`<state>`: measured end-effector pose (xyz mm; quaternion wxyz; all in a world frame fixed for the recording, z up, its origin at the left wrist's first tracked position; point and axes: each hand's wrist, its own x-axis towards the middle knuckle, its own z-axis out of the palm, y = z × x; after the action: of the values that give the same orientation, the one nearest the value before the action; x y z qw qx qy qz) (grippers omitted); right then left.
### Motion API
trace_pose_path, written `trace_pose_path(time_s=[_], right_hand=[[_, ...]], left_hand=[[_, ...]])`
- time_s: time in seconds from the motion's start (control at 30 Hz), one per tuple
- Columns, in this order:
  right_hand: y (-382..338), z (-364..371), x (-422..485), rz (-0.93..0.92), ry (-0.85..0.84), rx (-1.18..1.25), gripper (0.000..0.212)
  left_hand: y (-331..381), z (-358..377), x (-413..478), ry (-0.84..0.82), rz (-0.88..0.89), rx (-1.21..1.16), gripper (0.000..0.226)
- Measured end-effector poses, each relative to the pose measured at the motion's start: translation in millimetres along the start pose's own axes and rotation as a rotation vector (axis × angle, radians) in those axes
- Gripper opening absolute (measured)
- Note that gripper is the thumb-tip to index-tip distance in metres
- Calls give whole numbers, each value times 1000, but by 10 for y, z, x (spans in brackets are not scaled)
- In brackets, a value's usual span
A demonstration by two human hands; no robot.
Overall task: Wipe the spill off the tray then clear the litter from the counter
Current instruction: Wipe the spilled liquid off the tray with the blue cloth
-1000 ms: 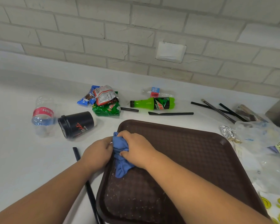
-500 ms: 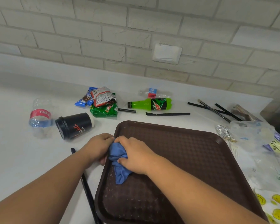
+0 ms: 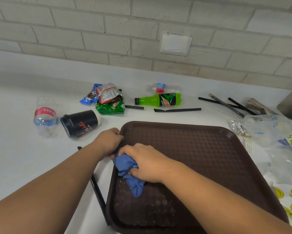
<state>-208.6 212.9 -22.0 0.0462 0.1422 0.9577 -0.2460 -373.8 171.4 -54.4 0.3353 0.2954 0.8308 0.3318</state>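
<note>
Tray (image 3: pixel 209 157), lower centre: pale specks on its near part. Right hand (image 3: pixel 145 164) clutches cloth (image 3: pixel 126 166); left hand (image 3: pixel 108 141) grips rim. Wiping unfinished; cup (image 3: pixel 81 123), wrappers (image 3: pixel 108 98) uncleared, upper left.

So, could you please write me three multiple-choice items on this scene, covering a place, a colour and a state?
1. Where does the green soda bottle lie?
A. on the counter beyond the tray
B. inside the tray
C. on the floor

2. What colour is the cloth that the right hand grips?
A. white
B. blue
C. yellow

3. How is the black cup placed?
A. upright
B. upside down
C. on its side

Answers:
1 A: the bottle rests on the white counter past the tray's far rim.
2 B: the bunched cloth is plainly blue.
3 C: the cup's lid faces sideways, not up.
</note>
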Motion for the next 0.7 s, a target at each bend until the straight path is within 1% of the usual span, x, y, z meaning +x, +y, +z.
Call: trace_pose_path(time_s=[0.27,0.5,0.7], right_hand=[[-181,115,-259,-131,-157,-12,46],[-319,91,-419,-176,-356,11,51],[-254,56,-521,-150,-424,49,48]], left_hand=[[-40,23,39,56,50,133,13],[-27,50,-16,103,81,205,25],[4,73,-71,152,102,337,33]])
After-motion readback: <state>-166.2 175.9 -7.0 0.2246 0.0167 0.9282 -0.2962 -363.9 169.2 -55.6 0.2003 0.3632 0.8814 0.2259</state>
